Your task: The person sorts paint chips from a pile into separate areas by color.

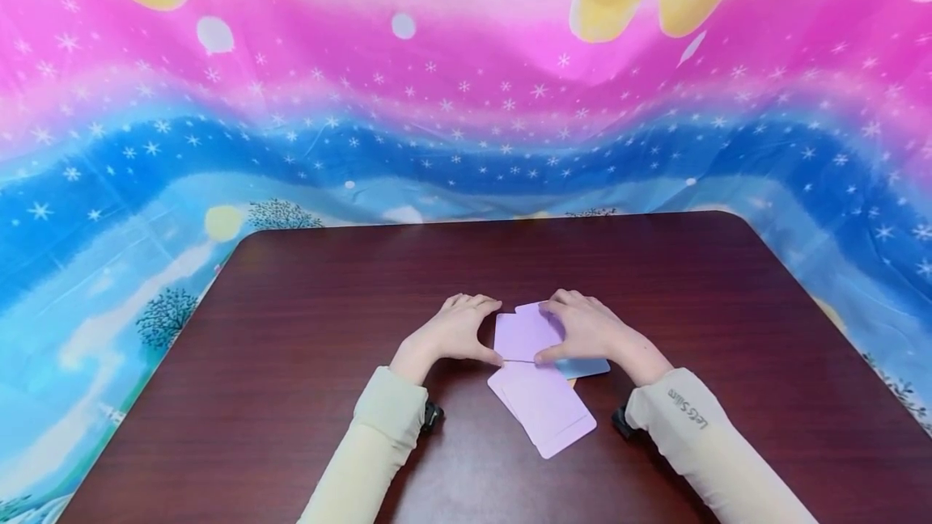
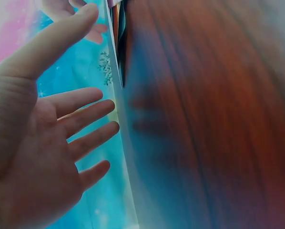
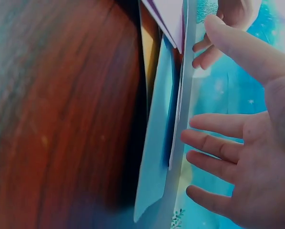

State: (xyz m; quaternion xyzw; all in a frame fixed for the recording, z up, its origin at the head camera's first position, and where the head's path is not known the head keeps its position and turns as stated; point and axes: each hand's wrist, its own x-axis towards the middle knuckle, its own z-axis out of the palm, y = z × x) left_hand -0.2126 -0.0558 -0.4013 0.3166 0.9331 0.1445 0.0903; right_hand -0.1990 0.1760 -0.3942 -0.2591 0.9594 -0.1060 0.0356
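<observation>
Several lilac cards lie loosely overlapped in the middle of the table: an upper group (image 1: 518, 338) between the hands and a lower group (image 1: 544, 407) slanting toward the person. A light blue card (image 1: 588, 367) sticks out to the right under them, and a sliver of an orange card (image 1: 572, 383) shows beneath. My left hand (image 1: 455, 331) is at the upper group's left edge, fingers spread and relaxed. My right hand (image 1: 588, 328) covers its right side, thumb over the cards. In the right wrist view the right fingers are extended, with the blue card (image 3: 156, 143) beside them. Whether either hand touches a card, I cannot tell.
The dark reddish-brown table (image 1: 328, 289) has rounded far corners. Behind it and along its sides hangs a patterned pink and blue cloth (image 1: 466, 120). Each wrist carries a small black device, such as the one at the left cuff (image 1: 433, 417).
</observation>
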